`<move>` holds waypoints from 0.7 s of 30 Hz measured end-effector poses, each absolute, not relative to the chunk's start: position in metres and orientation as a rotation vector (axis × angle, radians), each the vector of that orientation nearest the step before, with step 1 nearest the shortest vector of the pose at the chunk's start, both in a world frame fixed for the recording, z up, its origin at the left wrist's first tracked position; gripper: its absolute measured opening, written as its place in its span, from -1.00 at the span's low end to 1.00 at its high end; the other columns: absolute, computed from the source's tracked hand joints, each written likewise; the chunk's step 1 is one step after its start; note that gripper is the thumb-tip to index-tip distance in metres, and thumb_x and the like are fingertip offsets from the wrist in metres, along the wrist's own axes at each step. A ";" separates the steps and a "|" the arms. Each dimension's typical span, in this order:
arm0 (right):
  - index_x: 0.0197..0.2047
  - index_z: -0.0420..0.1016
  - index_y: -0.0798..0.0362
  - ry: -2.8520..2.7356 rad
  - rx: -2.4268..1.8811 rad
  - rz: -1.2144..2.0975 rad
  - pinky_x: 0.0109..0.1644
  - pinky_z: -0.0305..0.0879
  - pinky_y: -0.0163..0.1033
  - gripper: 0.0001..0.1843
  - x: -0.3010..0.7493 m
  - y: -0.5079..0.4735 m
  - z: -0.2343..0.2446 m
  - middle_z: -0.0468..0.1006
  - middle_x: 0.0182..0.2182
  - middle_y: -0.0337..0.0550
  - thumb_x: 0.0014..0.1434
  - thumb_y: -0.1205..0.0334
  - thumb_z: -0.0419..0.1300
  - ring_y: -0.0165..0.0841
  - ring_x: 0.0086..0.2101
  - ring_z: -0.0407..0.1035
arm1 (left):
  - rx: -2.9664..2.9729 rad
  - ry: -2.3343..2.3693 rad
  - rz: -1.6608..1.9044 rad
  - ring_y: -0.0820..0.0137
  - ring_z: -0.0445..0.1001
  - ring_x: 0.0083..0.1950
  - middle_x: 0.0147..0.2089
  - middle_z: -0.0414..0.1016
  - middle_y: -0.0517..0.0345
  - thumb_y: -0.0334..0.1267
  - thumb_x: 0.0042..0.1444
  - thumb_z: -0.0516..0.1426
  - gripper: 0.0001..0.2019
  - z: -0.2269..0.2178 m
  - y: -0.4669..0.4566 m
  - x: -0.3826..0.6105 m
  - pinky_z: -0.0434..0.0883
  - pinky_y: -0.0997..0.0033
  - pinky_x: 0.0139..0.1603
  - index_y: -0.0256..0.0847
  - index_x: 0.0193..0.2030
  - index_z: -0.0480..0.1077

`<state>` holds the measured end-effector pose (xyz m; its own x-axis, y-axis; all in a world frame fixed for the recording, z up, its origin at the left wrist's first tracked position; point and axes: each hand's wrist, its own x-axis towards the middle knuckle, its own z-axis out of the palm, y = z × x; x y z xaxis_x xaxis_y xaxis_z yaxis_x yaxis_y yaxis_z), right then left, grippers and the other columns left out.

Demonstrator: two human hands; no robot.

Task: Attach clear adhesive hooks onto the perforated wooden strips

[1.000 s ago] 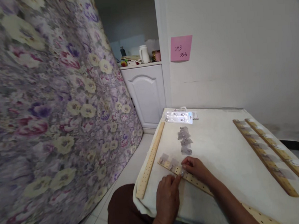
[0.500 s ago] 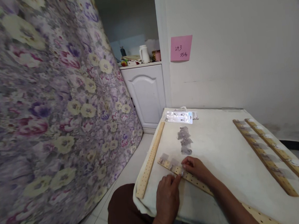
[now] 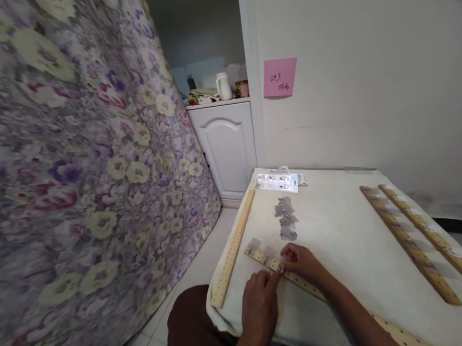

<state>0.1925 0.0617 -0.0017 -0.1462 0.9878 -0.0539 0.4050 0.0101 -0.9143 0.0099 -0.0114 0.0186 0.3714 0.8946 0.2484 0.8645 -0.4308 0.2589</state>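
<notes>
A pale wooden strip with rows of holes (image 3: 300,282) lies slantwise across the cloth-covered table. At its far left end sit small metal clips with clear plastic tabs (image 3: 253,244). Above the strip, my right hand (image 3: 301,260) is closed in a pinch on another small metal clip (image 3: 282,269), its tab mostly behind the fingers. My left hand (image 3: 259,299) is curled at the strip's near edge, its index fingertip touching the strip beside that clip; its thumb is hidden. Beyond the strip, several loose clips with plastic tabs (image 3: 287,219) lie in a row.
Another perforated strip (image 3: 233,248) lies along the table's left edge. On the right, two strips carry clips, one with grey tabs (image 3: 411,243) and one with white pieces (image 3: 430,227). Clear packaging (image 3: 277,182) rests at the back. A floral curtain (image 3: 99,191) hangs left.
The view has shifted very slightly. Both hands stay almost in place at the same clip on the strip, which shows a little more between the fingertips.
</notes>
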 end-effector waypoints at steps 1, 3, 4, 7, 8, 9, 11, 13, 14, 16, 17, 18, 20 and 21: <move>-0.33 0.43 0.08 -1.614 -1.458 1.118 -0.41 0.12 -0.35 -0.73 0.192 0.062 -0.002 0.37 -0.55 -0.34 -0.17 0.23 0.29 -0.45 -0.50 0.22 | 2.532 1.627 0.544 0.35 0.26 -0.18 -0.22 0.31 0.16 -0.47 0.19 -0.02 -0.51 0.018 -0.011 0.010 0.24 0.36 -0.19 0.08 0.20 0.19; -0.33 0.43 0.08 -1.596 -1.470 1.113 -0.42 0.11 -0.35 -0.72 0.190 0.062 -0.003 0.36 -0.57 -0.36 -0.20 0.26 0.30 -0.46 -0.52 0.21 | 2.539 1.621 0.559 0.35 0.26 -0.19 -0.23 0.31 0.16 -0.48 0.19 -0.02 -0.50 0.018 -0.012 0.010 0.24 0.36 -0.19 0.08 0.21 0.18; -0.33 0.43 0.08 -1.588 -1.471 1.112 -0.42 0.10 -0.36 -0.72 0.190 0.062 -0.003 0.35 -0.58 -0.37 -0.21 0.27 0.30 -0.46 -0.52 0.20 | 2.544 1.615 0.566 0.35 0.26 -0.19 -0.23 0.31 0.16 -0.49 0.18 -0.02 -0.50 0.018 -0.012 0.010 0.24 0.36 -0.18 0.07 0.21 0.18; -0.29 0.42 0.07 -1.564 -1.437 1.132 -0.44 0.08 -0.37 -0.69 0.188 0.061 -0.002 0.31 -0.60 -0.41 -0.21 0.30 0.28 -0.48 -0.54 0.18 | 2.547 1.616 0.579 0.35 0.26 -0.18 -0.23 0.31 0.16 -0.49 0.18 -0.02 -0.52 0.019 -0.012 0.010 0.24 0.36 -0.17 0.05 0.19 0.21; -0.28 0.43 0.06 -1.558 -1.424 1.142 -0.45 0.08 -0.37 -0.68 0.187 0.060 -0.002 0.31 -0.60 -0.41 -0.20 0.30 0.27 -0.48 -0.54 0.18 | 2.545 1.623 0.576 0.35 0.26 -0.18 -0.23 0.31 0.16 -0.48 0.18 -0.02 -0.54 0.019 -0.012 0.010 0.24 0.36 -0.18 0.05 0.17 0.23; -0.27 0.43 0.06 -1.552 -1.414 1.152 -0.45 0.08 -0.38 -0.68 0.187 0.060 -0.002 0.32 -0.59 -0.41 -0.20 0.30 0.27 -0.48 -0.54 0.19 | 2.544 1.625 0.570 0.35 0.26 -0.18 -0.22 0.31 0.16 -0.48 0.18 -0.01 -0.55 0.019 -0.012 0.010 0.24 0.36 -0.18 0.04 0.15 0.25; -0.27 0.44 0.05 -1.543 -1.415 1.163 -0.44 0.10 -0.37 -0.68 0.188 0.059 -0.001 0.36 -0.58 -0.39 -0.19 0.29 0.27 -0.47 -0.54 0.22 | 2.551 1.619 0.567 0.36 0.27 -0.19 -0.22 0.32 0.17 -0.49 0.17 0.00 -0.55 0.019 -0.012 0.009 0.24 0.37 -0.19 0.04 0.15 0.26; -0.26 0.46 0.05 -1.538 -1.425 1.160 -0.43 0.13 -0.36 -0.69 0.188 0.058 0.000 0.40 -0.55 -0.36 -0.18 0.27 0.27 -0.46 -0.54 0.23 | 2.567 1.617 0.576 0.36 0.27 -0.19 -0.23 0.32 0.17 -0.50 0.16 0.01 -0.52 0.019 -0.012 0.009 0.24 0.38 -0.20 0.05 0.16 0.24; -0.25 0.47 0.06 -1.541 -1.423 1.152 -0.42 0.14 -0.35 -0.69 0.189 0.057 0.000 0.42 -0.53 -0.34 -0.16 0.25 0.26 -0.46 -0.53 0.24 | 2.573 1.620 0.583 0.37 0.27 -0.19 -0.23 0.32 0.17 -0.50 0.15 0.01 -0.51 0.019 -0.012 0.009 0.24 0.39 -0.20 0.06 0.17 0.24; -0.22 0.49 0.06 -1.559 -1.406 1.131 -0.39 0.18 -0.33 -0.67 0.190 0.057 0.000 0.46 -0.47 -0.30 -0.14 0.23 0.27 -0.44 -0.51 0.27 | 2.574 1.633 0.596 0.37 0.28 -0.20 -0.24 0.31 0.18 -0.50 0.15 0.01 -0.51 0.019 -0.013 0.009 0.24 0.40 -0.19 0.06 0.17 0.24; -0.20 0.50 0.06 -1.570 -1.392 1.123 -0.37 0.20 -0.32 -0.65 0.190 0.056 -0.001 0.47 -0.44 -0.28 -0.13 0.21 0.27 -0.43 -0.49 0.28 | 2.570 1.637 0.600 0.37 0.28 -0.19 -0.24 0.31 0.18 -0.50 0.15 0.01 -0.52 0.020 -0.013 0.009 0.24 0.40 -0.19 0.06 0.16 0.25; -0.17 0.50 0.06 -1.573 -1.382 1.113 -0.35 0.22 -0.31 -0.63 0.191 0.056 -0.001 0.48 -0.42 -0.27 -0.12 0.19 0.27 -0.42 -0.48 0.30 | 2.565 1.637 0.601 0.37 0.28 -0.19 -0.24 0.31 0.18 -0.49 0.15 0.02 -0.52 0.020 -0.013 0.009 0.24 0.40 -0.18 0.06 0.15 0.26; -0.11 0.49 0.07 -1.561 -1.376 1.093 -0.32 0.25 -0.29 -0.59 0.193 0.056 -0.003 0.49 -0.39 -0.23 -0.07 0.13 0.25 -0.39 -0.45 0.33 | 2.558 1.635 0.599 0.37 0.28 -0.19 -0.24 0.32 0.17 -0.49 0.15 0.02 -0.55 0.020 -0.013 0.009 0.25 0.39 -0.18 0.04 0.14 0.28; -0.08 0.47 0.08 -1.548 -1.379 1.083 -0.30 0.26 -0.28 -0.58 0.194 0.055 -0.004 0.49 -0.36 -0.21 -0.04 0.11 0.23 -0.38 -0.43 0.34 | 2.556 1.636 0.597 0.36 0.28 -0.19 -0.24 0.32 0.17 -0.49 0.15 0.02 -0.55 0.019 -0.013 0.009 0.25 0.39 -0.18 0.03 0.13 0.29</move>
